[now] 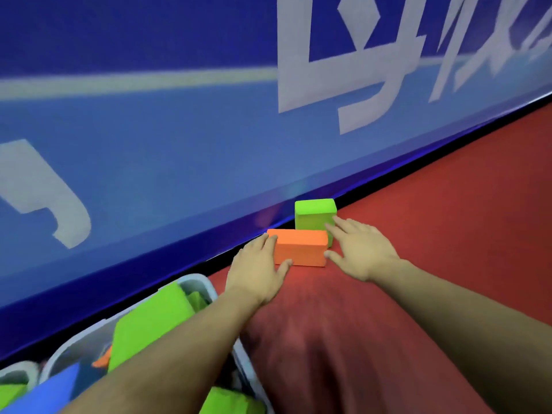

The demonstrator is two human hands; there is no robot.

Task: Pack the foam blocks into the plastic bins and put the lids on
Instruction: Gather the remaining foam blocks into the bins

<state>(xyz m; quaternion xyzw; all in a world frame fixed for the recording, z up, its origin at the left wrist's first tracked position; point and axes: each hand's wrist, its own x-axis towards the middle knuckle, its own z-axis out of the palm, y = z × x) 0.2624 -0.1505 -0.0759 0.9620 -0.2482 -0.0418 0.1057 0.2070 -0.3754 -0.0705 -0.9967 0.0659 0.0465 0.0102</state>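
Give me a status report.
Left hand and right hand flank orange block, fingers straight. Green block behind. Bin part-filled, unlidded.

I am counting two loose foam blocks on the red floor [418, 234]: one orange block [300, 248] and one green block [313, 215]. I am seeing two plastic bins, a near bin [206, 286] holding several green pieces, and an edge bin [21, 373].

Both bare forearms extended forward, left hand [257, 265] palm down, fingers straight and spread, right hand [360, 248] likewise flat and spread, fingertip contact apparently light, blur limits certainty
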